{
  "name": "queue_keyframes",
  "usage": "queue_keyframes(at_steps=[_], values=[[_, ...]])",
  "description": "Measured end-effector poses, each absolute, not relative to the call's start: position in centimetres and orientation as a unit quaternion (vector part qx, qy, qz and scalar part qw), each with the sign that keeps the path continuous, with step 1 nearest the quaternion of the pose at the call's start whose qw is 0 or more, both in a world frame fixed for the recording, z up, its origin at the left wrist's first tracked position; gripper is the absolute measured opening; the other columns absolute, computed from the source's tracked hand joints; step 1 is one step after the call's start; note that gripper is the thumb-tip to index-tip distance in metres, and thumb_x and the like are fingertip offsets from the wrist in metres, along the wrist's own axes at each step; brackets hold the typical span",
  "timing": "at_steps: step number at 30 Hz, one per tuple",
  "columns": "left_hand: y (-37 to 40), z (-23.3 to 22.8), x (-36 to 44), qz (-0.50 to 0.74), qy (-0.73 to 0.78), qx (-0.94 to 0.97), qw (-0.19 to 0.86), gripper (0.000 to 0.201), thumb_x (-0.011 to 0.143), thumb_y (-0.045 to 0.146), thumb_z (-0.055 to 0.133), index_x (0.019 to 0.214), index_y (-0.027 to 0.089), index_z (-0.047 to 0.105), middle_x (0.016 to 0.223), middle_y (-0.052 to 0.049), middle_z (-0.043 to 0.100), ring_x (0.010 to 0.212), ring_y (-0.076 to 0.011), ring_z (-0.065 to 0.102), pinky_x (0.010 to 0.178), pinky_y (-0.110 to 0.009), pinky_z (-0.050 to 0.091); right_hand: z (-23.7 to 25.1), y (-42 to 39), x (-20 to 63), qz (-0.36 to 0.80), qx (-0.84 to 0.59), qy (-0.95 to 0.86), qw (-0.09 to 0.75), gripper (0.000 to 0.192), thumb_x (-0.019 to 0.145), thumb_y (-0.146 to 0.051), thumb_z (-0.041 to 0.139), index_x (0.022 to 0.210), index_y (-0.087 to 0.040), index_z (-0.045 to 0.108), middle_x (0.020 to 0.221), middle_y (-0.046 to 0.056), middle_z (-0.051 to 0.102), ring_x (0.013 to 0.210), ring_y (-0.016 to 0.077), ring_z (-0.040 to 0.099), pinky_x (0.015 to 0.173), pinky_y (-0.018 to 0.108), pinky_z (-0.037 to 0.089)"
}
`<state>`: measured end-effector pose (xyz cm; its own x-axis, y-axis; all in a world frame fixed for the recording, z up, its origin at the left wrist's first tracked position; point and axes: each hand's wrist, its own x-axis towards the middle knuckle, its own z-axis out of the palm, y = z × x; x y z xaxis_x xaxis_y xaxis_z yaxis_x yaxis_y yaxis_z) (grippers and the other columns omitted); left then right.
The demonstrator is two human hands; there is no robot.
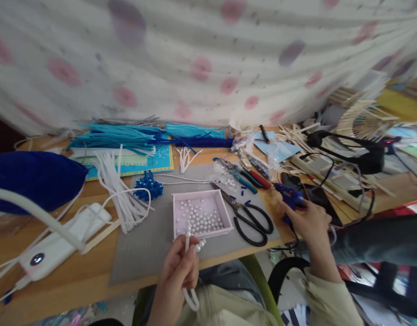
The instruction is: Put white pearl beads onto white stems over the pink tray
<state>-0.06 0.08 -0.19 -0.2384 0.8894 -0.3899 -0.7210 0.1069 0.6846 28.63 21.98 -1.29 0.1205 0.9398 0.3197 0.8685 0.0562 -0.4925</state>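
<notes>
At the near edge of the wooden table (75, 276), the left hand (177, 271) is closed around a white strip (187, 246) that stands upright from the fist, with a few pearls (199, 245) stuck near its upper end; the strip's lower end loops out below the hand, over the lap. Just beyond the fingertips sits a pink tray (200, 214) of loose pearl beads (201, 217) on a grey mat (150, 244). Beside the tray's right wall lie black-handled scissors (251, 216), blades pointing to the far edge.

Toward the table's right near corner, the right hand (307, 219) is clenched on a blue glue gun (288, 197), nozzle pointing left over the mat; its cord drops off the table edge and is lost from view.

Farther left on the mat lie a blue beaded cluster (147, 186) and a string of small beads (184, 181). White strips (118, 190) fan out to the left, and a white lamp base (59, 242) sits at the left near edge, its arm cut off by the frame. Along the far edge lies a heap of blue tassels (127, 133); pliers (240, 174) lie to the right of them.

No writing or brand can be read anywhere; the right far corner is a blurred clutter of wooden sticks and a fan-like frame (363, 120), hard to make out. A spotted cloth (195, 54) hides everything behind the table.
</notes>
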Motion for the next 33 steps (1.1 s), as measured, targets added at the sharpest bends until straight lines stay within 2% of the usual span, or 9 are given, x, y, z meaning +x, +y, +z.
queue_keyframes(at_steps=[4, 7, 9, 11, 15, 18, 22, 28, 33], values=[[-0.3, 0.7, 0.4, 0.663, 0.432, 0.103, 0.603, 0.042, 0.07, 0.052, 0.085, 0.087, 0.018, 0.068, 0.051, 0.012, 0.027, 0.044, -0.0022, 0.015, 0.041, -0.014, 0.017, -3.4, 23.9, 27.4, 0.061, -0.718, -0.63, 0.29, 0.042, 0.067, -0.062, 0.071, 0.06, -0.023, 0.058, 0.078, 0.02, 0.065, 0.103, 0.0544, 0.057, 0.084, 0.07, 0.044], [-0.7, 1.2, 0.7, 0.666, 0.444, 0.103, 0.591, 0.045, 0.067, 0.053, 0.086, 0.088, 0.018, 0.069, 0.05, 0.012, 0.032, 0.043, -0.002, 0.018, 0.042, -0.015, 0.018, -2.9, 23.5, 26.4, 0.069, -0.703, -0.626, 0.331, 0.037, 0.072, -0.057, 0.066, 0.063, -0.022, 0.06, 0.086, 0.022, 0.067, 0.105, 0.0539, 0.057, 0.087, 0.071, 0.044], [-0.8, 1.3, 0.9, 0.66, 0.46, 0.106, 0.584, 0.045, 0.068, 0.055, 0.085, 0.088, 0.018, 0.068, 0.048, 0.012, 0.034, 0.042, -0.0021, 0.018, 0.043, -0.016, 0.018, -2.0, 22.3, 26.2, 0.079, -0.686, -0.624, 0.366, 0.037, 0.075, -0.057, 0.065, 0.072, -0.02, 0.064, 0.083, 0.018, 0.068, 0.095, 0.0459, 0.063, 0.081, 0.063, 0.05], [-0.6, 1.2, 1.2, 0.656, 0.482, 0.117, 0.569, 0.045, 0.07, 0.057, 0.083, 0.086, 0.018, 0.068, 0.047, 0.012, 0.034, 0.041, -0.0023, 0.019, 0.043, -0.017, 0.017, -0.8, 20.6, 26.2, 0.123, -0.664, -0.615, 0.407, 0.04, 0.079, -0.059, 0.065, 0.083, -0.019, 0.067, 0.075, 0.01, 0.067, 0.074, 0.0335, 0.067, 0.063, 0.048, 0.056], [0.0, 1.1, 2.0, 0.647, 0.529, 0.147, 0.529, 0.052, 0.066, 0.063, 0.082, 0.082, 0.016, 0.068, 0.046, 0.011, 0.036, 0.04, -0.0032, 0.023, 0.044, -0.019, 0.017, 1.6, 16.6, 25.5, 0.346, -0.519, -0.598, 0.504, 0.035, 0.081, -0.054, 0.072, 0.079, -0.02, 0.067, 0.071, 0.005, 0.067, 0.056, 0.0199, 0.062, 0.041, 0.027, 0.046], [0.2, 1.6, 2.6, 0.646, 0.543, 0.155, 0.513, 0.055, 0.06, 0.065, 0.084, 0.073, 0.016, 0.065, 0.045, 0.009, 0.041, 0.041, -0.0036, 0.027, 0.044, -0.019, 0.018, 2.9, 13.8, 24.6, 0.485, -0.353, -0.625, 0.499, 0.033, 0.086, -0.052, 0.067, 0.073, -0.022, 0.065, 0.069, 0.005, 0.066, 0.056, 0.0199, 0.061, 0.049, 0.032, 0.05], [-0.5, 2.7, 3.1, 0.649, 0.549, 0.174, 0.497, 0.054, 0.061, 0.066, 0.083, 0.068, 0.017, 0.061, 0.045, 0.007, 0.048, 0.042, -0.0048, 0.032, 0.044, -0.019, 0.023, 3.7, 11.0, 23.7, 0.552, -0.231, -0.673, 0.436, 0.038, 0.087, -0.059, 0.064, 0.072, -0.024, 0.068, 0.059, 0.003, 0.064, 0.062, 0.0246, 0.062, 0.061, 0.038, 0.05], [-1.8, 3.3, 3.2, 0.642, 0.55, 0.198, 0.496, 0.048, 0.068, 0.062, 0.081, 0.074, 0.017, 0.065, 0.054, 0.003, 0.057, 0.046, -0.0067, 0.038, 0.046, -0.021, 0.027, 4.1, 9.5, 22.7, 0.585, -0.196, -0.698, 0.364, 0.054, 0.08, -0.076, 0.061, 0.07, -0.025, 0.075, 0.058, 0.005, 0.065, 0.069, 0.0271, 0.057, 0.064, 0.038, 0.045], [-2.3, 3.2, 2.9, 0.623, 0.524, 0.259, 0.519, 0.038, 0.081, 0.056, 0.073, 0.082, 0.018, 0.066, 0.063, 0.002, 0.061, 0.051, -0.0079, 0.04, 0.05, -0.023, 0.03, 3.8, 9.3, 22.6, 0.576, -0.189, -0.706, 0.365, 0.051, 0.081, -0.075, 0.059, 0.07, -0.026, 0.071, 0.05, 0.001, 0.061, 0.06, 0.0231, 0.05, 0.065, 0.038, 0.041]])
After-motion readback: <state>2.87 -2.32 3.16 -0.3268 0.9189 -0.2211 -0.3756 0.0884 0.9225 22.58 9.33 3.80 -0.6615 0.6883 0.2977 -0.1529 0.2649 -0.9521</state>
